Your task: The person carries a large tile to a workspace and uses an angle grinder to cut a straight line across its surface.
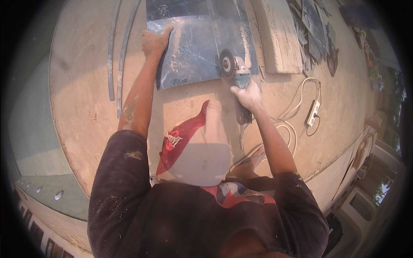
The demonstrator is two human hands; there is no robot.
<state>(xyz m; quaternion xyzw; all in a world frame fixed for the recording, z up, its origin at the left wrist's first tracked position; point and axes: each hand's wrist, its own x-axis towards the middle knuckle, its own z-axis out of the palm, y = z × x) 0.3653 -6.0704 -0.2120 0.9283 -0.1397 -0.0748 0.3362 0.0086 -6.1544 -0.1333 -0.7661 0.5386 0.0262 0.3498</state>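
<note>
In front of me lies a dusty blue-grey sheet (193,51), perhaps metal, with pale scuffs and its near-left corner hanging free. My left hand (155,41) is closed on its left edge, thumb on top, the other fingers partly hidden. An angle grinder (242,79) with a dark round disc (226,63) is in my right hand (249,95), whose fingers are wrapped round the body and coated with white dust. The disc stands upright over the right part of the sheet; I cannot tell whether it touches.
A thick pale block (277,38) lies right of the sheet, with scrap pieces (313,26) beyond. A power strip (313,113) and looped cable (297,103) are on the floor at right. Two long thin strips (124,51) lie at left. My legs are close below the sheet.
</note>
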